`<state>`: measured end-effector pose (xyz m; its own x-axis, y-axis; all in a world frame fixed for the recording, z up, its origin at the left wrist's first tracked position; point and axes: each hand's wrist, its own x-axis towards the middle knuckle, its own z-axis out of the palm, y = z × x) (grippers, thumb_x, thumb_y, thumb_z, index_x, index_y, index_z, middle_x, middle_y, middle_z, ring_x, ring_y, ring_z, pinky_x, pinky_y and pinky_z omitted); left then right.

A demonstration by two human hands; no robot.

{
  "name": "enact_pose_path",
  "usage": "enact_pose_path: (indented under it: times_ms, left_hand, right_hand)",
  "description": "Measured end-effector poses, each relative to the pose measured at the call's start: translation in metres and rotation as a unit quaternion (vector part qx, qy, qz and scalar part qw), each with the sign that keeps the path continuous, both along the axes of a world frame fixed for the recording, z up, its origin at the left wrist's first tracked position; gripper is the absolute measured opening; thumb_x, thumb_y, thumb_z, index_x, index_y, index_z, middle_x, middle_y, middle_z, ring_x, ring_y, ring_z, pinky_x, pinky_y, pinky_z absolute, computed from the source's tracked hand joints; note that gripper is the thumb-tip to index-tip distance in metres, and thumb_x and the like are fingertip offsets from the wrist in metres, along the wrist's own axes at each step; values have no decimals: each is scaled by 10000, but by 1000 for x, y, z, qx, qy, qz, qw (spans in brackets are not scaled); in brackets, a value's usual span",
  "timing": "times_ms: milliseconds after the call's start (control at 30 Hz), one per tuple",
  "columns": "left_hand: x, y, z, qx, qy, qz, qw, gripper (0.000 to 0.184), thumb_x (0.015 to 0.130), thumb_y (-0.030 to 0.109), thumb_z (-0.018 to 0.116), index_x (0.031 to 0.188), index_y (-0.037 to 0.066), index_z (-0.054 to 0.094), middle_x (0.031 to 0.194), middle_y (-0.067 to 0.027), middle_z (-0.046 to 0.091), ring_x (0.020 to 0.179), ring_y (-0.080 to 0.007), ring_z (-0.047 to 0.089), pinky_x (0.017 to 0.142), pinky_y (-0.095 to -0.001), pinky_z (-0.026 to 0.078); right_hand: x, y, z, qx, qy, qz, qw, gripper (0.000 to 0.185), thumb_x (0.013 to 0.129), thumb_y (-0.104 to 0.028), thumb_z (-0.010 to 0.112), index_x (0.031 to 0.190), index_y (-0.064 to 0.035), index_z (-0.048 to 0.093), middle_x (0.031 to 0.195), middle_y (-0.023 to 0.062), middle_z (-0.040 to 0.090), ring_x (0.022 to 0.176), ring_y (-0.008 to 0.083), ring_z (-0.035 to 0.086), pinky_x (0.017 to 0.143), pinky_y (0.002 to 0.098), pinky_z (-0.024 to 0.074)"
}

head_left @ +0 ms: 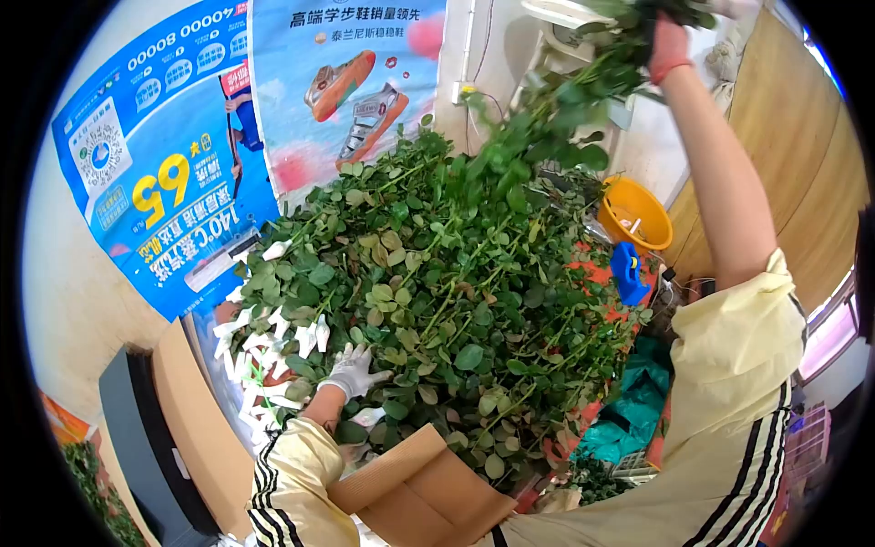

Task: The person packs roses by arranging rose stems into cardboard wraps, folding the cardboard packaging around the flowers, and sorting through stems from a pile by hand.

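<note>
A large heap of leafy green stems [428, 301] covers the middle of the view, with white-wrapped heads [264, 356] along its left side. My left hand [354, 372], in a white glove, lies on the heap's lower left edge with its fingers spread. My right hand [668, 46], in a reddish glove, is raised at the top right, its fingers wrapped round a bunch of leafy stems [565, 105] that slants down over the heap. Part of that hand is hidden by leaves and the frame's top edge.
Brown corrugated cardboard [424, 492] stands in front of my body. An orange basin [635, 214] and a blue tool [628, 273] are right of the heap, above teal plastic [633, 410]. Posters [351, 82] cover the wall behind; a dark box [150, 447] stands at left.
</note>
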<state>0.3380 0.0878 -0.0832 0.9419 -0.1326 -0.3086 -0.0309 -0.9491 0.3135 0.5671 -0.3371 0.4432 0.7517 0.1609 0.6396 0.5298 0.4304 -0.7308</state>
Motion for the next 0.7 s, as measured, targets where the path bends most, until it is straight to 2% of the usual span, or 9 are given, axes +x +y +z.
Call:
enact_pose_path:
  times_ms: [33,100,167,267,467,567,600,700]
  left_hand:
    - [0,1,-3,-2,13,1,1000,904,751,629,532,1382,21,310,1450,-205,249,1358,-396,159,1096,-467,157]
    - [3,1,-4,26,37,-6,999,906,753,627,530,1396,35,291,1465,-195,223,1365,-380,154,1101,-462,148]
    - [0,-1,-9,27,19,8,999,897,763,632,513,1397,37,293,1468,-187,221,1367,-368,157,1104,-457,145]
    - [-1,-1,-9,41,22,-2,999,882,775,631,497,1390,28,306,1470,-172,224,1366,-350,171,1108,-444,141]
    - [2,1,-12,43,15,-11,999,850,779,628,495,1341,2,373,1463,-176,238,1358,-361,182,1101,-440,154]
    - [3,-2,13,25,33,-14,999,835,794,583,534,1338,-24,353,1402,-223,328,1282,-338,341,1062,-433,250]
    - [3,-1,33,-69,124,57,988,838,802,552,558,1346,-40,323,1365,-241,367,1238,-317,398,1042,-424,287]
    - [-8,29,54,-214,-36,10,976,908,814,516,587,1392,-64,194,1337,-270,395,1256,-294,402,1052,-366,295]
  right_hand:
    - [4,-25,12,6,-38,-97,994,413,910,-366,346,1028,-74,614,996,100,649,951,265,579,863,432,450]
    - [14,-78,43,-73,-110,-59,990,427,907,-381,324,1030,-71,590,1029,116,628,946,290,579,828,443,466]
    - [-64,-54,42,-173,-118,-37,977,413,889,-368,334,1054,-60,554,1022,130,604,921,314,576,778,450,472]
    - [-80,-77,36,-265,-146,-109,947,412,894,-363,335,1075,-52,536,1041,127,592,940,304,567,793,438,463]
    - [-105,-127,18,-334,-160,-219,903,416,904,-353,337,1118,-37,500,1078,121,566,978,285,547,825,414,446]
    - [-114,-134,7,-346,-168,-231,894,419,910,-349,338,1140,-30,482,1097,119,554,997,276,537,841,401,438]
    - [-116,-133,3,-349,-169,-229,893,421,911,-347,338,1147,-27,477,1103,118,549,1003,273,534,846,397,435]
    - [-124,-110,-22,-375,-177,-191,890,427,917,-342,339,1169,-19,459,1122,115,537,1022,263,525,862,385,426]
